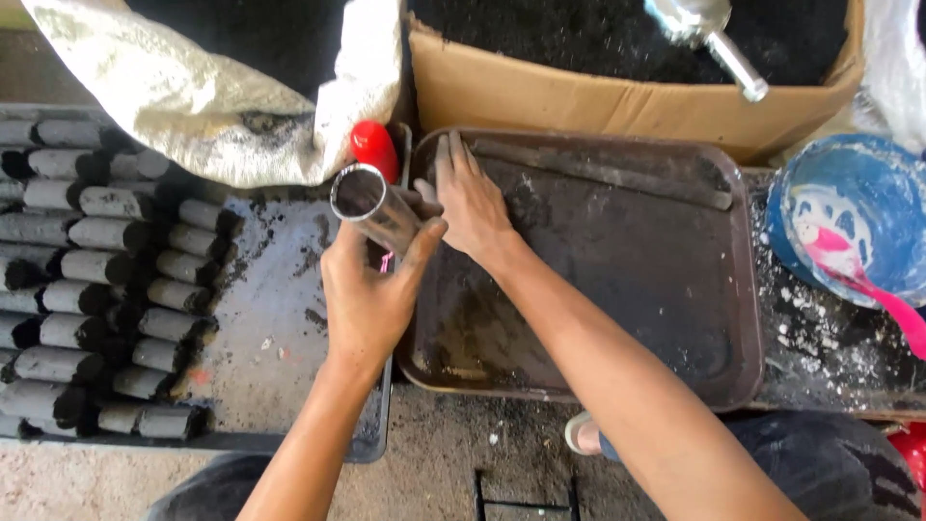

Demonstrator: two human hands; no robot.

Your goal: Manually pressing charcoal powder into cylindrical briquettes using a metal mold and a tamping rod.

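The left hand [371,294] is wrapped around a shiny metal tube [374,205], thumb on one side and fingers on the other, holding it tilted so that its open round mouth points up and to the left. The tube sits over the left rim of a dark brown tray [675,289], right where the tray meets the grey board beside it. The right hand [473,203] lies on the tray's upper left corner, fingers straight and close together, palm down, with its thumb side touching the lower end of the tube; whether it grips the tube cannot be told. Both hands are smeared with black dust.

The tray holds a long dark flat bar [608,174] along its far edge and a film of black powder. Left of the tray, the grey board [280,318] carries rows of dark cylindrical briquettes [106,280] laid on their sides. Just behind the tube, at the tray's far left corner, stands a red cap [374,148]. Beyond that lies a soiled white sack [212,96]. Behind the tray stands a cardboard box [579,92] filled with black powder, with a metal scoop [709,34] resting in it. Right of the tray is a blue bowl [849,217] with a pink spoon [868,285] in it.
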